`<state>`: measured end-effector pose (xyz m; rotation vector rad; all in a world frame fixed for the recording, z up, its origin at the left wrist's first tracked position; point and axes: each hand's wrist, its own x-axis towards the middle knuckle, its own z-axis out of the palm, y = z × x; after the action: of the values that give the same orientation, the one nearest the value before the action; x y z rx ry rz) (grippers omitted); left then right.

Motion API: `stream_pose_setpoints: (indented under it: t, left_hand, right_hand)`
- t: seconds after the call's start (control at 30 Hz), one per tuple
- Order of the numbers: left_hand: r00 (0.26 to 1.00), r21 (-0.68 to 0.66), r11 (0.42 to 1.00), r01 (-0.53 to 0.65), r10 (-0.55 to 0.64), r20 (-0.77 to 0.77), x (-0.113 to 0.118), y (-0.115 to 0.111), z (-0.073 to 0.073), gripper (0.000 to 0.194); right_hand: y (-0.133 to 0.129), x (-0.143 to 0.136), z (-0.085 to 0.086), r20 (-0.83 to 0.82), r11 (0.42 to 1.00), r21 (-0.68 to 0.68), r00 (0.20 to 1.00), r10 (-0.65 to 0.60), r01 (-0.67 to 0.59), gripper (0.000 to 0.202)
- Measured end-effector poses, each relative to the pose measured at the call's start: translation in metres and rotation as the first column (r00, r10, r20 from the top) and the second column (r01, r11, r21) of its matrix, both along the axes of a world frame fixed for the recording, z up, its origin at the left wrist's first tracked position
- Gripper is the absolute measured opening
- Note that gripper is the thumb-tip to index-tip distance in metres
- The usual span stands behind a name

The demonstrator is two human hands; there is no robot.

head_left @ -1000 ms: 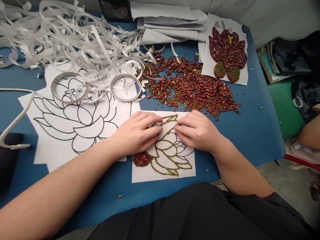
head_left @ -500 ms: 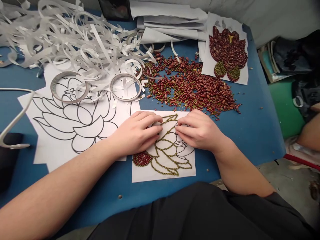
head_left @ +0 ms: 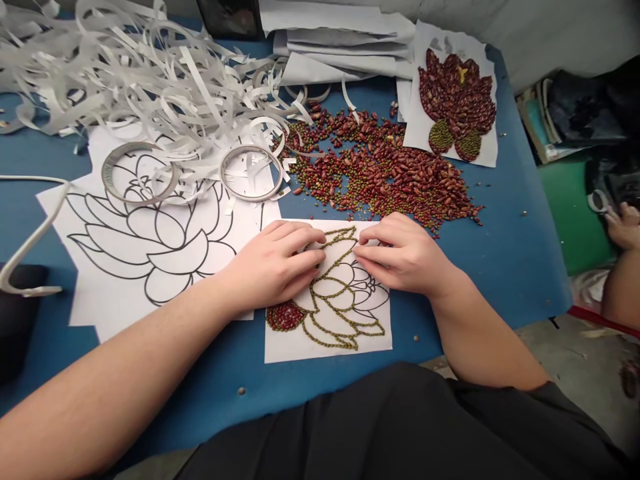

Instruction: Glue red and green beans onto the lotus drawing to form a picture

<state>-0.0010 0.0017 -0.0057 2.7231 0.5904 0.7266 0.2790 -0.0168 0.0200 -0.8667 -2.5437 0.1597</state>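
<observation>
On the blue surface [head_left: 490, 267], the bean spread [head_left: 425, 180] is bordered by the bean-outlined sheet [head_left: 283, 348]. The sheet is partly covered by the left hand [head_left: 280, 260] and right hand [head_left: 410, 257], fingers bent; whether anything is gripped cannot be told.

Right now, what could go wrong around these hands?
The left hand lies over part of the sheet, so a sideways drag might shift it or knock seeds off the green lines. The right hand is close to the loose beans; a brush against them could push some onto the sheet. The paper strips reach into the beans, so a tug might scatter them.
</observation>
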Motion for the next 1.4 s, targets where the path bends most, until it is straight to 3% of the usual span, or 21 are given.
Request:
stream_pose_setpoints:
  t: [0.1,0.17,0.27,0.37,0.97,1.1,1.23,1.4]
  left_hand:
    - [1.0,0.003,1.0,-0.003,0.003,0.002,0.0,0.0,0.001,0.014]
    - [1.0,0.007,1.0,-0.001,0.001,0.003,0.0,0.0,0.001,0.014]
    - [1.0,0.008,1.0,0.004,-0.004,0.003,0.0,0.001,0.002,0.013]
    - [1.0,0.005,1.0,0.005,-0.005,0.003,0.0,0.001,0.001,0.013]
    - [1.0,0.023,1.0,-0.002,0.002,0.007,0.002,0.001,0.002,0.013]
    - [1.0,0.021,1.0,0.003,-0.003,0.022,0.002,0.001,0.002,0.013]
    - [1.0,0.008,1.0,-0.003,0.003,0.019,0.001,0.0,0.001,0.013]
    - [1.0,-0.011,1.0,-0.007,0.007,-0.005,0.0,0.0,0.001,0.014]
  right_hand:
    - [0.0,0.001,-0.001,-0.005,0.999,0.02,0.999,-0.042,0.042,0.015]
    - [0.002,0.004,-0.003,-0.022,0.989,0.042,0.99,-0.139,0.14,0.013]
    - [0.007,0.01,-0.007,-0.068,0.943,0.05,0.943,-0.326,0.33,0.012]
    - [0.014,0.013,-0.013,-0.107,0.897,0.036,0.894,-0.436,0.441,0.013]
    - [0.032,-0.006,-0.029,0.006,0.855,-0.07,0.857,-0.514,0.514,0.013]
    - [0.029,-0.002,-0.023,0.0,0.878,-0.105,0.882,-0.471,0.468,0.014]
    - [0.018,0.003,-0.015,0.027,0.95,-0.158,0.962,-0.27,0.271,0.015]
    - [0.005,0.003,-0.012,0.035,0.987,-0.116,0.994,-0.107,0.11,0.015]
